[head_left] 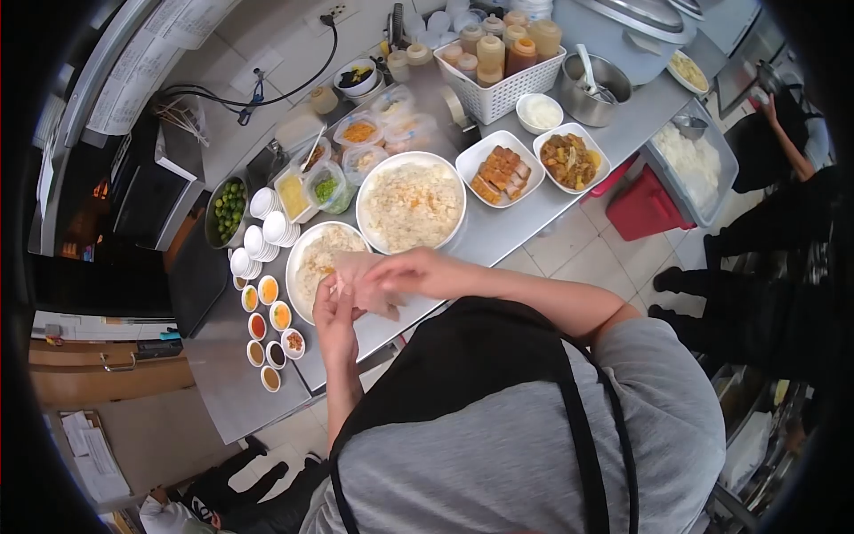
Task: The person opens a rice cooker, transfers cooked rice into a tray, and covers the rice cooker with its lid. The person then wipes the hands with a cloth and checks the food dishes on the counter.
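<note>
A thin, see-through plastic glove hangs crumpled between my two hands, in front of the bowls. My left hand pinches its near left side, fingers closed. From the right, my right hand reaches across with fingers closed at the plastic; its fingertips are partly blurred. Just behind my hands is a white bowl of fried rice, partly covered by them. A larger bowl of fried rice stands beyond it to the right.
Small sauce cups stand at left, near stacked white dishes and limes. Sliced meat, a stew and a bottle basket are farther right. Other people stand at right and lower left.
</note>
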### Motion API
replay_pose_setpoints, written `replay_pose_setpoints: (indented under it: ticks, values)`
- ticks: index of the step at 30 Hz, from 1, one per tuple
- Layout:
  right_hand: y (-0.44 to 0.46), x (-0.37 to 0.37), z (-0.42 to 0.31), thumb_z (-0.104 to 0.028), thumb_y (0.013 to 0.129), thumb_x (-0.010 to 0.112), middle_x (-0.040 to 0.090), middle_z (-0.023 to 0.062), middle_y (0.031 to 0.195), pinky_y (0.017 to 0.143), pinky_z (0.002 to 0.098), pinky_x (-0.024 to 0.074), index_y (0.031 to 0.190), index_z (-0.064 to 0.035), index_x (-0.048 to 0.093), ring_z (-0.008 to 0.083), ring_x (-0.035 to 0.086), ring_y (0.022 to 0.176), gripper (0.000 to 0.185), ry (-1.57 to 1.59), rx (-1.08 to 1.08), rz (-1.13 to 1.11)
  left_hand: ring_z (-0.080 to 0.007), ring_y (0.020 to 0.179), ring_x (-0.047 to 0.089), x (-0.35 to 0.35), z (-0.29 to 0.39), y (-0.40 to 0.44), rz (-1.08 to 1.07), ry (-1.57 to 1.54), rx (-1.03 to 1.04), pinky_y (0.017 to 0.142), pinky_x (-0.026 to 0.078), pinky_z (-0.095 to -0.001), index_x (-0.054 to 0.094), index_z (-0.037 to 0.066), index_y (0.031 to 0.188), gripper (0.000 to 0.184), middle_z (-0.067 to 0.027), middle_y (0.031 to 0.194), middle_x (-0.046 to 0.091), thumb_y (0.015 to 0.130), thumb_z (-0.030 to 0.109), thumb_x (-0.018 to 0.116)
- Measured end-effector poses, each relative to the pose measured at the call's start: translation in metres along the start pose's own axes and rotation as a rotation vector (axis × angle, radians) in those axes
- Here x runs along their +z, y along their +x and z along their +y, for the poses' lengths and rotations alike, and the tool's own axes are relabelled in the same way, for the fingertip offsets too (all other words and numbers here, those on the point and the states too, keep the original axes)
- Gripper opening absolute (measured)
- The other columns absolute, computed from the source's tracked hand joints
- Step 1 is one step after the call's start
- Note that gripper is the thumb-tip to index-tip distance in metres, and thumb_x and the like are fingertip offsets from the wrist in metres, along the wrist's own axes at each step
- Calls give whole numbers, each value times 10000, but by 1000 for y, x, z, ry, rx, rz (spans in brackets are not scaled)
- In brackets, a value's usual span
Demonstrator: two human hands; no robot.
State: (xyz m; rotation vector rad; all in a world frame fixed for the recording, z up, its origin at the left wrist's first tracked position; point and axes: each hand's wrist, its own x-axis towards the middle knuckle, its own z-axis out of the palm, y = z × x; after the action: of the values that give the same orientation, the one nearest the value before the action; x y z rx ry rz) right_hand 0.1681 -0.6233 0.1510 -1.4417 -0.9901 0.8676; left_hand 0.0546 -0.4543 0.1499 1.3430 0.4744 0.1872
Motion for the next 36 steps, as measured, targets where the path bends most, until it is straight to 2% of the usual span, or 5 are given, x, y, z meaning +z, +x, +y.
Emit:
replay_pose_setpoints:
  ticks: [10,13,18,26,36]
  values:
    - [-71,-38,73,-254,891,445,583,109,998,734,270,472,1136,-16,496,185,589,892,345,989,150,640,-201,1134,476,64,18,-12,-632,389,156,913,406,-328,355,68,1292,511,-94,1260,463,827,53,565]
    - [-103,-57,87,-185,886,419,611,121,949,730,284,481,1132,-15,504,194,609,833,311,623,69,747,-233,1117,495,47,14,-6,-611,416,195,895,425,-335,332,69,1304,523,-128,1227,494,837,98,566]
    - [-117,-53,114,-310,859,486,396,121,1316,944,556,290,1258,-172,441,343,369,1205,425,-1244,153,346,-208,1094,510,23,9,-9,-552,392,120,893,423,-328,337,66,1299,514,-125,1206,508,835,75,557]
    - [-101,-46,147,-450,799,482,264,95,1396,968,607,195,1309,-222,367,347,238,1275,570,-1337,122,220,-192,1053,535,-10,8,-24,-437,397,85,867,436,-305,313,58,1307,522,-120,1179,529,836,43,539]
    - [34,52,146,-381,853,416,249,24,1415,1060,411,147,1334,-196,328,213,212,1311,523,-1173,-619,-458,-194,1038,542,-59,6,-60,-286,402,48,871,430,-314,349,57,1287,474,-137,1164,535,846,50,523]
